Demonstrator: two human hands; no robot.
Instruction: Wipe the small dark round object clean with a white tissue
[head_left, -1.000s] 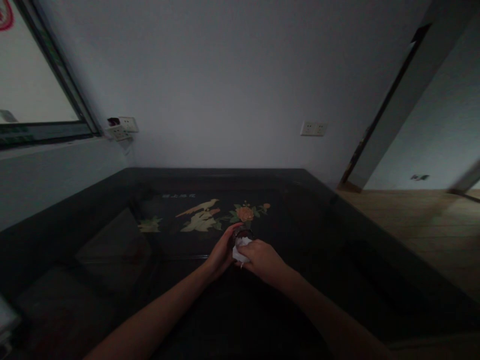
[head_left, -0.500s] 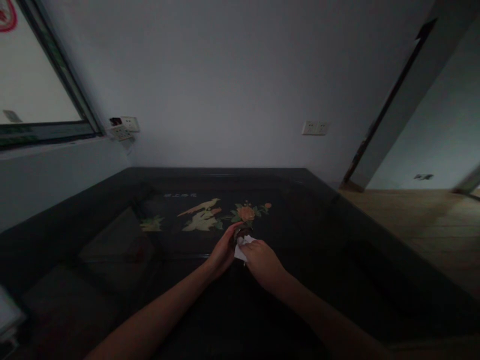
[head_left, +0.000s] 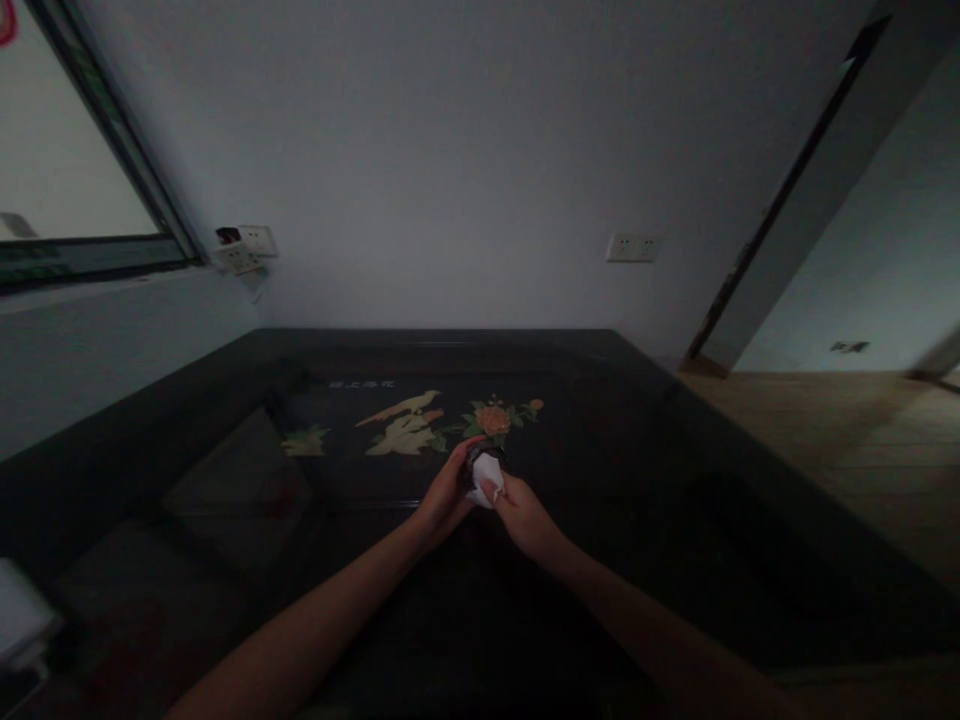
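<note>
My left hand (head_left: 448,492) is closed around the left side of a small dark, shiny, rounded object (head_left: 486,449); the dim light hides its exact kind. In my right hand (head_left: 525,512) a white tissue (head_left: 487,478) is pinched, with the thumb on top of it. The tissue lies against the near side of the dark object and covers much of it. Both hands are together above the middle of a dark glossy table (head_left: 600,430), just in front of its printed peony (head_left: 493,419).
The tabletop carries a bird picture (head_left: 405,425). A white object (head_left: 22,615) stands at the lower left edge. Wall sockets (head_left: 632,247) and a plug adapter (head_left: 238,256) are on the wall behind. A window frame is at left, and wooden floor (head_left: 810,430) lies to the right.
My right hand has shifted with the tissue, which now sits higher over the dark object and shows more of its white surface. My left hand keeps its hold.
</note>
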